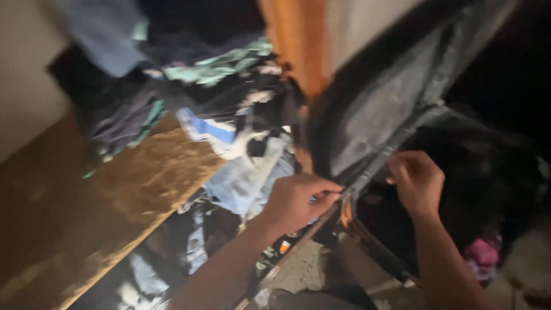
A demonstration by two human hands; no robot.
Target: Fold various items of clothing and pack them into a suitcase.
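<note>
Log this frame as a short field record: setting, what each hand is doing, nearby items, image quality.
setting: dim, cluttered spot seen from a head camera
left hand: pinched on the edge of a dark suitcase lid, near its zipper strip
right hand: fingers curled on the same edge, further right
nearby: heap of clothes, mostly blue, green and dark; brown board at left; pink item at lower right
image quality: blurred; what the left hand pinches is unclear

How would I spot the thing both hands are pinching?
Find the big dark suitcase lid standing open at right. Along its lower edge runs a grey zipper strip, pinched by the left hand and right hand. Unlike the heaped clothes at left, it is thin and straight.
</note>
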